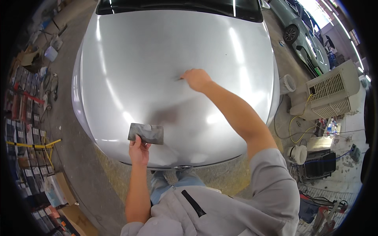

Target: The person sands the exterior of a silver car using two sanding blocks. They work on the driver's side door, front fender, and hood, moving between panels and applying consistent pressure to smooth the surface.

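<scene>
A silver car hood (165, 43) spreads out in front of me, with a faint dark patch near its middle. My left hand (138, 151) grips a dark grey rectangular mixing board (149, 133) from its lower edge. Lighter grey paste is smeared over the board, which I hold above the front of the hood. Farther forward, my right hand (197, 80) reaches over the middle of the hood, its fingers pinched on a small, thin scraper (180, 79). Only the scraper's edge shows, at or just over the metal, and whether it touches cannot be made out.
Shelves of boxes (29, 133) and a yellow stand (49, 146) line the left. On the right are an air cooler (328, 90), a white bucket (287, 83), a tub (297, 154), loose cables and another car (301, 35). Yellowish grating (228, 177) lies underfoot.
</scene>
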Motion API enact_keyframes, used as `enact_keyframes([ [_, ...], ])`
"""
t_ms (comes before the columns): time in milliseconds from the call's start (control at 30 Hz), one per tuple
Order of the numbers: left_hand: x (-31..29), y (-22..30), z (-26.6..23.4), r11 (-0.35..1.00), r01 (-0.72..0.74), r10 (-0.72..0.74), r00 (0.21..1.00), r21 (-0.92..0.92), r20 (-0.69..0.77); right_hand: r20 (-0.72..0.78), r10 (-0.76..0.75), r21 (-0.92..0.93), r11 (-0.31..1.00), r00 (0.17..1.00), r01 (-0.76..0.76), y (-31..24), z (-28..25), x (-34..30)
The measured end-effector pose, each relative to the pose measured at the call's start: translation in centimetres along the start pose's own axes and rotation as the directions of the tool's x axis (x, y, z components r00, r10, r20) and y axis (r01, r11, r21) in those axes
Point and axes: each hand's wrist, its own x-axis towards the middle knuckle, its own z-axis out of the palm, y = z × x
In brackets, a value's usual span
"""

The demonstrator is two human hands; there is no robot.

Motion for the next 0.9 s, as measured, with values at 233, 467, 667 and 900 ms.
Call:
enact_keyframes([
  [233,-0.4,0.5,1.5,0.977,0.076,-0.1,0.989,0.201,0.11,-0.038,0.267,0.944,0.326,0.963,-0.053,-7.7,-1.7,-10.3],
  [467,-2.1,2.4,3.8,0.948,-0.04,-0.02,0.982,0.315,0.185,-0.112,0.189,0.768,0.639,0.976,-0.036,-13.6,-1.1,-18.4],
  [667,-5.4,6.0,1.6,0.875,-0.079,-0.102,0.934,0.478,0.342,-0.539,0.451,0.586,0.807,0.711,-0.068,-19.7,-2.9,-21.8],
  [900,-10.4,7.0,-2.7,0.775,-0.186,-0.057,0.931,0.604,0.36,-0.415,0.09,0.412,0.906,0.905,0.099,-28.2,-1.8,-24.0],
])
